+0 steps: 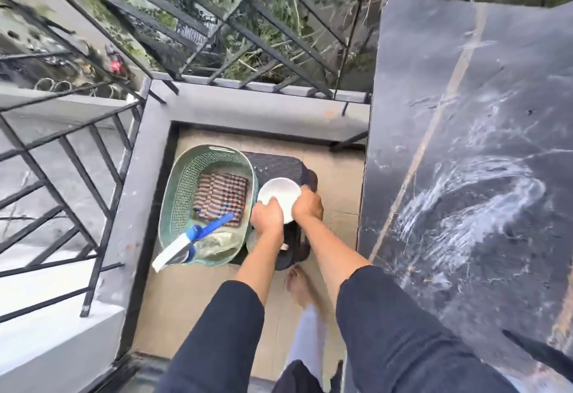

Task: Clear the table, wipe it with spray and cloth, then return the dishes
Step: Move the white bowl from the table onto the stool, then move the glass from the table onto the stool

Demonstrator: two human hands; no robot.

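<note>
A white plate is held over a dark stool low on the balcony floor. My left hand grips its near left rim and my right hand grips its right rim. Beside the stool stands a green basket with a brown striped cloth and a blue-and-white spray bottle leaning out of it. The black marble table fills the right side, its top streaked with wet wipe marks and with nothing on it.
A black metal railing and a grey ledge close off the balcony behind the stool and on the left. My bare foot stands on the beige floor between stool and table. More dishes sit under my left arm, mostly hidden.
</note>
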